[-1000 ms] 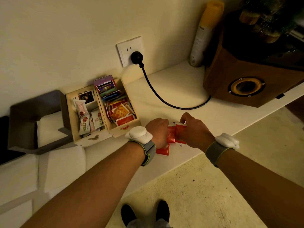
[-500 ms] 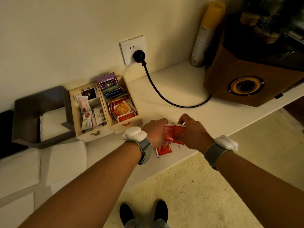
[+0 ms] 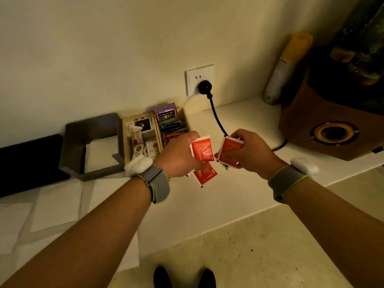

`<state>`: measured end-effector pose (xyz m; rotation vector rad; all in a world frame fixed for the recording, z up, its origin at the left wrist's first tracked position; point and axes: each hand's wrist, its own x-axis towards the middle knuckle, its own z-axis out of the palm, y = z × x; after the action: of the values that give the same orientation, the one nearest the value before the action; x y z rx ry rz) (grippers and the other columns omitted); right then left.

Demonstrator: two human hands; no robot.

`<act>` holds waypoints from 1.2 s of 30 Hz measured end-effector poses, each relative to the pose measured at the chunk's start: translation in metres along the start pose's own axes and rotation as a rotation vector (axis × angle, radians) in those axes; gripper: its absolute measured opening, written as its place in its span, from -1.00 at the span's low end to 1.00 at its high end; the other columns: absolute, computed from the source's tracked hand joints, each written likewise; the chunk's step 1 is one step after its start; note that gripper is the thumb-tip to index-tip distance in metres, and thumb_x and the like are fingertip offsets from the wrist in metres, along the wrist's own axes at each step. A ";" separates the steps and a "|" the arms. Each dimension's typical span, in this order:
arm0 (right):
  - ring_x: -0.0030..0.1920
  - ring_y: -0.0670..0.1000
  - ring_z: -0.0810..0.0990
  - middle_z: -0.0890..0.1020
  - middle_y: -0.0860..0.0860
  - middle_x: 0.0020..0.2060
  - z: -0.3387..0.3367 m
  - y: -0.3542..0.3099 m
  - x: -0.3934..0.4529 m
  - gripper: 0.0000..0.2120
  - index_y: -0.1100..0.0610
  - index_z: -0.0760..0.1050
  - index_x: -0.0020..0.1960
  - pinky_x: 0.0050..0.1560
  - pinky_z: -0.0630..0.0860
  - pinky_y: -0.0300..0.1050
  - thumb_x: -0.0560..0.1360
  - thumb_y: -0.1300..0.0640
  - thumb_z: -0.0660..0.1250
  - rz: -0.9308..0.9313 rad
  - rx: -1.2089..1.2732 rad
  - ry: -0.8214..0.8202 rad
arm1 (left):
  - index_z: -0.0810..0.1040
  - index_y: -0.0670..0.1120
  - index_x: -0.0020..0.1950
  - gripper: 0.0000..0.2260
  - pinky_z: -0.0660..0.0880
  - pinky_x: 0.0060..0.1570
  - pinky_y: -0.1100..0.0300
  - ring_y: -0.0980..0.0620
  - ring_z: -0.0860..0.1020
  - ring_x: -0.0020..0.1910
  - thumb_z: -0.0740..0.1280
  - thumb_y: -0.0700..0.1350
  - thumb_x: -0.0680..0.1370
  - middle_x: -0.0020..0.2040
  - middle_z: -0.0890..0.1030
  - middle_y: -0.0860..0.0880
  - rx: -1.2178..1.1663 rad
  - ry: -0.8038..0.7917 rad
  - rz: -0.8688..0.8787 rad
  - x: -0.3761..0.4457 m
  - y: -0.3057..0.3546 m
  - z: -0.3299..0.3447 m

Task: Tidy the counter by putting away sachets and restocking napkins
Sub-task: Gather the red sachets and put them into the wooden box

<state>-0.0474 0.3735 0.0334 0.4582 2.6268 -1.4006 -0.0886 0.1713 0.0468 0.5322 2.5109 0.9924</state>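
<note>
Light, limp and slick, the red sachets [image 3: 202,151] pinched in the left hand [image 3: 178,156] and the stack [image 3: 229,152] gripped in the right hand [image 3: 252,151] hold best by their flat edges.

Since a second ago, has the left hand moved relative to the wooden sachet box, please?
Yes. The left hand has lifted one red sachet off the counter and shifted left toward the wooden sachet box, now overlapping its right compartment.

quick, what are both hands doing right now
Left hand: closed on one red sachet.
Right hand: closed on a small stack of red sachets.
</note>
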 end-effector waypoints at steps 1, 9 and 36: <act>-0.02 0.07 0.51 0.49 0.00 0.01 0.001 -0.007 0.004 -0.57 -0.06 0.40 0.04 -0.37 0.49 -0.22 0.30 0.05 0.54 -0.011 0.005 -0.007 | 0.45 0.09 0.08 -0.53 0.44 -0.33 0.29 0.20 0.52 -0.16 0.58 -0.05 0.28 -0.10 0.55 0.12 -0.003 0.029 -0.013 0.000 0.000 -0.012; -0.23 -0.02 0.50 0.45 -0.10 -0.17 0.030 -0.063 0.038 -0.69 -0.02 0.42 0.01 -0.53 0.45 -0.33 0.38 0.14 0.48 -0.037 0.063 -0.111 | 0.51 -0.04 0.13 -0.49 0.58 0.01 0.00 -0.04 0.62 -0.03 0.60 -0.14 0.25 0.03 0.65 -0.04 0.074 0.155 -0.151 0.016 -0.020 -0.077; -0.17 0.02 0.61 0.60 -0.01 -0.13 0.045 -0.083 0.045 -0.77 -0.02 0.45 0.00 -0.27 0.58 -0.13 0.42 -0.04 0.41 -0.103 -0.182 -0.209 | 0.54 0.03 0.00 -0.77 0.52 -0.18 0.16 0.06 0.58 -0.12 0.38 0.12 0.46 -0.05 0.58 0.06 0.106 0.201 -0.260 -0.010 -0.043 -0.098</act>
<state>-0.1180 0.3019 0.0622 0.1471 2.6046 -1.1498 -0.1364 0.0823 0.0845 0.1330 2.7333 0.8546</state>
